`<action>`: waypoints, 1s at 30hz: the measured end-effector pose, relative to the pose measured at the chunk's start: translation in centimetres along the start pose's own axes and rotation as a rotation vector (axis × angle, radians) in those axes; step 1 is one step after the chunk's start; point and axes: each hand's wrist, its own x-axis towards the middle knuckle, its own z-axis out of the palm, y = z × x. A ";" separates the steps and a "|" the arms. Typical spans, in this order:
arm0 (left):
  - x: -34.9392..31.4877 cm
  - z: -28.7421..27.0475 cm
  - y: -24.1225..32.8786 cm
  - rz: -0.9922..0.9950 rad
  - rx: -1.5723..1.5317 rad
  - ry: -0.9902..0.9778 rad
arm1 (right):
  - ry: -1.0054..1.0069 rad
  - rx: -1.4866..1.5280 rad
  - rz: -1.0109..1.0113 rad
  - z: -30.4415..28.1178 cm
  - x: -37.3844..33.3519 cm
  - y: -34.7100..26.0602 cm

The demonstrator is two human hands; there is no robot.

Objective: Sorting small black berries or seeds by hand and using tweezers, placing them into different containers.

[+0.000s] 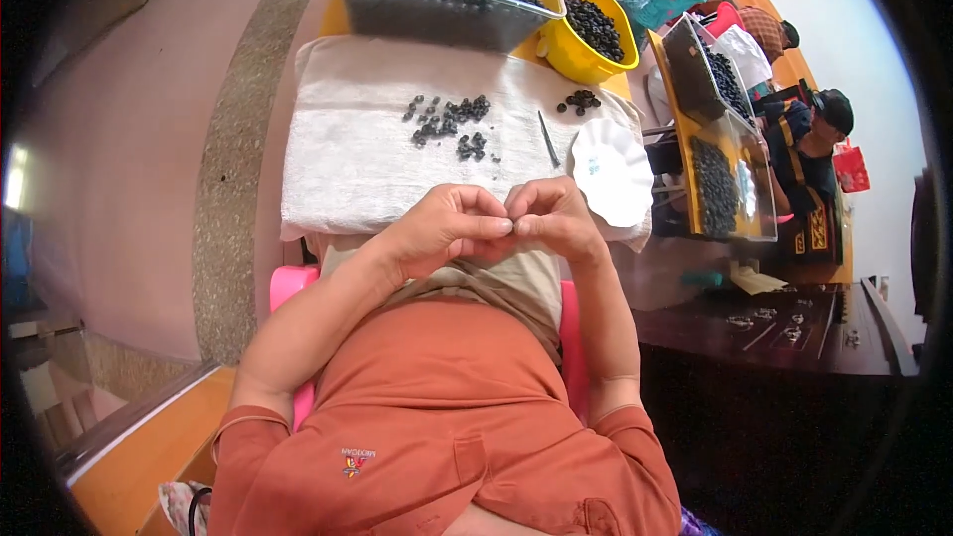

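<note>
My left hand [442,228] and my right hand [558,220] meet over my lap at the near edge of a white cloth [347,159]. Thumbs and forefingers are pinched together, tip to tip. A tiny dark spot shows between the fingertips, too small and covered to make out. Beyond them on the cloth lies a loose scatter of small black round pieces [447,119]. A smaller heap of black pieces [579,101] sits farther right. Between that heap and my right hand lie a thin dark pointed tool [548,139] and a white scalloped dish [608,179].
At the far side stand a clear plastic bin [437,10] full of black pieces and a yellow basket [586,65] holding more. To the right, other people [809,129] sit by a table with clear bins [730,179]. A dark tabletop [754,328] is at lower right.
</note>
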 end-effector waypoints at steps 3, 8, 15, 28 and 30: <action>0.1 -0.3 0.2 0.020 0.045 0.010 | 0.059 0.023 -0.028 0.0 0.2 1.0; -0.4 0.1 0.7 0.034 0.053 0.006 | 0.075 0.081 -0.062 0.7 0.3 1.2; -0.3 0.3 0.6 0.057 0.027 0.025 | 0.140 -0.050 -0.139 1.8 -0.1 1.4; 0.0 -0.4 0.8 0.268 -0.085 0.217 | 0.313 -0.781 -0.541 3.2 0.9 3.4; 0.4 -0.9 0.7 0.354 0.012 0.238 | 0.337 -0.749 -0.500 1.9 1.6 2.7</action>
